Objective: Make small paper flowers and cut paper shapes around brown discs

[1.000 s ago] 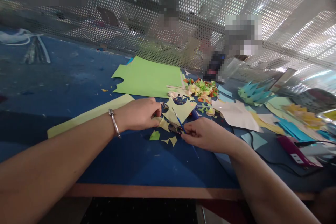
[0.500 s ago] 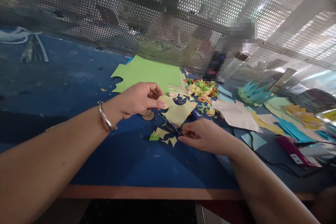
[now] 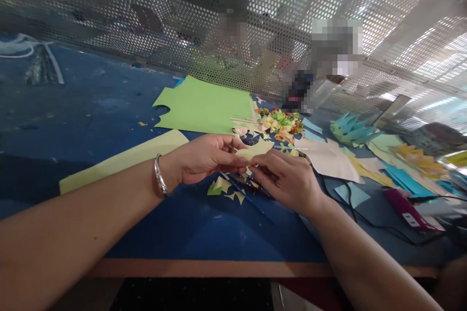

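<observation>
A small pale yellow paper piece (image 3: 245, 154) with a rounded edge is pinched between the fingers of my left hand (image 3: 209, 158), which wears a silver bangle. From the other side, the thumb and fingertips of my right hand (image 3: 288, 177) close on the same piece. Just behind my fingertips lies a pale yellow paper scrap (image 3: 263, 145) with curved cut-outs; whether it touches the held piece I cannot tell. Below the hands a thin blue stick-like tool (image 3: 257, 205) rests on the table, partly hidden. Beside it are small pointed paper offcuts (image 3: 238, 196).
A bright green sheet (image 3: 207, 107) with a notched edge lies behind. One pale yellow-green sheet (image 3: 120, 160) sits under my left forearm. Folded paper pieces (image 3: 279, 124) form a heap beyond my hands. To the right are a magenta power strip (image 3: 404, 209), cables and coloured papers.
My right hand has let go of the blue tool and moved up to pinch the paper piece. The left hand has come right and slightly down, and the cut-out scrap sits farther back.
</observation>
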The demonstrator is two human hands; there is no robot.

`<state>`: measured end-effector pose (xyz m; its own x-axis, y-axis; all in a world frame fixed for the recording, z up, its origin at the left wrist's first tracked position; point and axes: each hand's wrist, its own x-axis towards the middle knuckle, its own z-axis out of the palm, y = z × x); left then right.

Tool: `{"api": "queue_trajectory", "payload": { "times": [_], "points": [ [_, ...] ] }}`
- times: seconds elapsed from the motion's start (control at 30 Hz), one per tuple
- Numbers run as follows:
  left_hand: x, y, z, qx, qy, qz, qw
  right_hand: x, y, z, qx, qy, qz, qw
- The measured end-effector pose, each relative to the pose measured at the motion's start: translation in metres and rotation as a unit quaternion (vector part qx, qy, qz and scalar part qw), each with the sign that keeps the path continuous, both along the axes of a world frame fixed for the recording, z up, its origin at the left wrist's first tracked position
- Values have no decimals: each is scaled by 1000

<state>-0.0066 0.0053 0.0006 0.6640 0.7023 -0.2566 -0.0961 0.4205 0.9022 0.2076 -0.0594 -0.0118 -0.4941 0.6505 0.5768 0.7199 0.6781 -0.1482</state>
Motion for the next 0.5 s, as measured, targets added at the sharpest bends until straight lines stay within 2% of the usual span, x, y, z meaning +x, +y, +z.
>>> {"api": "queue_trajectory", "payload": {
  "times": [0.13, 0.23, 0.5],
  "points": [
    [0, 0, -2, 49, 21, -27, 998, 0, 0, 0, -13, 20, 8, 1000],
    [0, -3, -2, 89, 31, -16, 995, 0, 0, 0, -46, 53, -2, 998],
    [3, -9, 5, 96, -1, -20, 995, 0, 4, -1, -95, 154, -50, 982]
  ]
}}
